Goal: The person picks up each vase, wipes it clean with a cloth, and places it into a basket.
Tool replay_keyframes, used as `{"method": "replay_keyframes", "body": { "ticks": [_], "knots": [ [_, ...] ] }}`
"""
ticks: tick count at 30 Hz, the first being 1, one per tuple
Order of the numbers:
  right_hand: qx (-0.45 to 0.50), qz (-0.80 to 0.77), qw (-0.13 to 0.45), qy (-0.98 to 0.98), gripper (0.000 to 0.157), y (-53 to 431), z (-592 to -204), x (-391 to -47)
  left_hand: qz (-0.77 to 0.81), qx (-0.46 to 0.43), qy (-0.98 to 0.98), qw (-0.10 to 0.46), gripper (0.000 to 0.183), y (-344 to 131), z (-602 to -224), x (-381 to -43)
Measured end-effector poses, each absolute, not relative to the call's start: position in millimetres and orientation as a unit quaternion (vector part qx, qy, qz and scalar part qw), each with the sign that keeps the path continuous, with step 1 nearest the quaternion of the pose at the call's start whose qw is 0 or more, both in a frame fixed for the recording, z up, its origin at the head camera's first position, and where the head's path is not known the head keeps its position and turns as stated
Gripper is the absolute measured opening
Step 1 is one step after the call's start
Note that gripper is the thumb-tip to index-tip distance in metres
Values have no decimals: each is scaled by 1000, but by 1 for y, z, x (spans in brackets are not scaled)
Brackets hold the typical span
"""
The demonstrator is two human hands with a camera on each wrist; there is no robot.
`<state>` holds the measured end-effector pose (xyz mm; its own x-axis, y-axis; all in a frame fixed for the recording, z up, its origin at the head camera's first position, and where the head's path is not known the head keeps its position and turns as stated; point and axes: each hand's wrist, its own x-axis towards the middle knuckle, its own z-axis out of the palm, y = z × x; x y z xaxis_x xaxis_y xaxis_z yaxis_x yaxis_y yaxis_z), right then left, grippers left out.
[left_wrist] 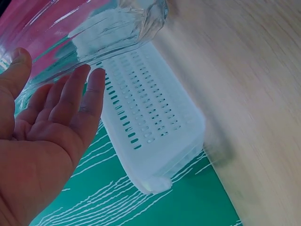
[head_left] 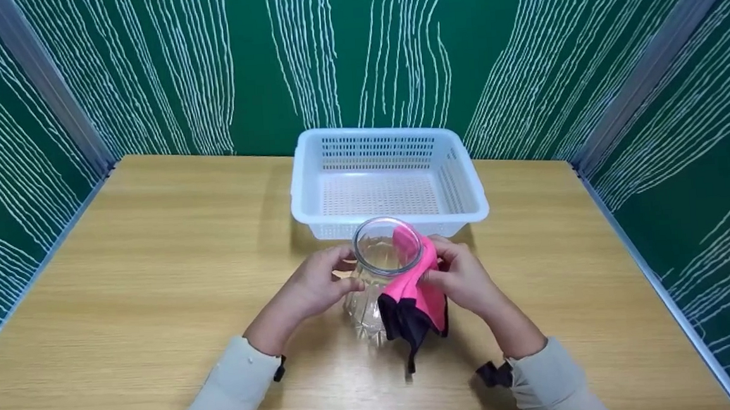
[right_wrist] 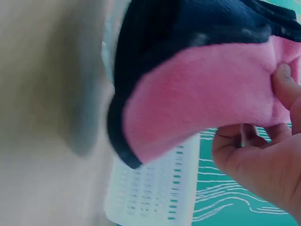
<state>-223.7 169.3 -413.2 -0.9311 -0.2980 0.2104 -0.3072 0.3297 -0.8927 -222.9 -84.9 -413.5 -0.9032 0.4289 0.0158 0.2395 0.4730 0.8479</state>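
Bracing the glass jar [head_left: 366,300] at 9 o'clock likely mattered — left hand [head_left: 319,282] there, fingers apart; right hand [head_left: 463,276], at 3, clamped on pink cloth [head_left: 409,281].

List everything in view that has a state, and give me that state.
Glass jar: upright, mouth up, no lid on.
Pink-and-black cloth: creased, lower edge hanging loose.
White basket: upright, open side up.
Left hand: fingers relaxed, at the jar's side.
Right hand: pinching the cloth.
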Motion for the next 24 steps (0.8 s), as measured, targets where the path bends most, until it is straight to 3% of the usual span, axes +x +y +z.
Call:
{"method": "replay_keyframes", "body": {
  "ticks": [11,19,24],
  "knots": [
    [210,450,-32,-867,28,170,-416,-231,474,196,852,104,52,-85,-414,-223],
    [183,405,-63,-894,37,168,-432,-228,491,194,842,108,50,-82,-416,-221],
    [145,375,-74,-913,31,166,-443,-224,491,224,836,97,52,-82,-420,-219]
  ]
}}
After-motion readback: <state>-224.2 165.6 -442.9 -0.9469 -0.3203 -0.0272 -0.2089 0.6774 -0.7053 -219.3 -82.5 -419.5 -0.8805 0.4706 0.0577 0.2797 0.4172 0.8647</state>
